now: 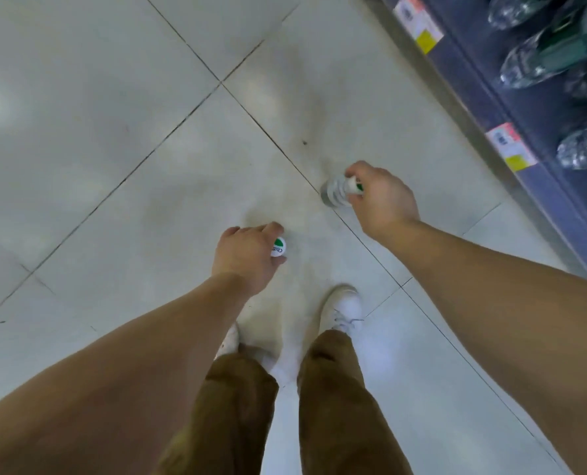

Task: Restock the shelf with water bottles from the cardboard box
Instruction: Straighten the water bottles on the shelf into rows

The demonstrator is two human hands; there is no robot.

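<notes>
Two water bottles carried above the tiled floor, left hand gripped one bottle by its cap, right hand clasped another bottle, shelf of bottles at right.

The floor fills most of the frame in pale grey-white tiles crossed by thin dark grout lines, with a brownish smudge near the centre. At centre, the left bottle's cap is white with a green wedge and dark lettering. Right of centre, the right bottle is clear with a white-and-green cap. At lower centre, the trousers are olive-brown and the shoes white. At upper right, the shelf is dark blue-grey with a grey edge; its price tags are white, red and yellow, and the shelved bottles clear with dark green labels.
</notes>
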